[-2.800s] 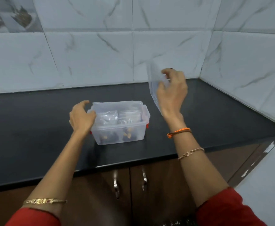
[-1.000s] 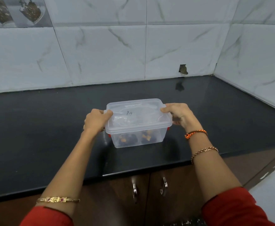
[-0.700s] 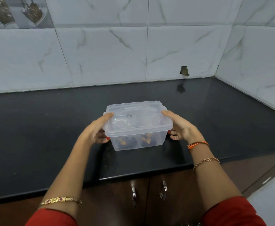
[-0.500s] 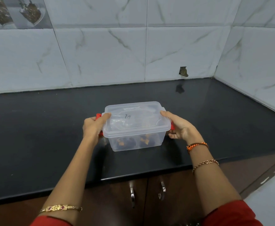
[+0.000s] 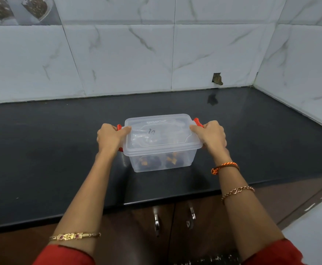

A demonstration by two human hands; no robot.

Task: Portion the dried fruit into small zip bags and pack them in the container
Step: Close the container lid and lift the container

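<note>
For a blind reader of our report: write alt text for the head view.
A person's left hand and right hand grip the red latches at either end of a clear lidded container on a black countertop, dried fruit in bags showing dimly through its wall. White marble tiles rise behind.

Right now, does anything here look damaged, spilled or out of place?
One thing: a chipped hole in the wall tile just above the counter, behind and to the right of the container. Nothing looks spilled. The lid sits level, with the left hand and right hand at the red latches.
</note>
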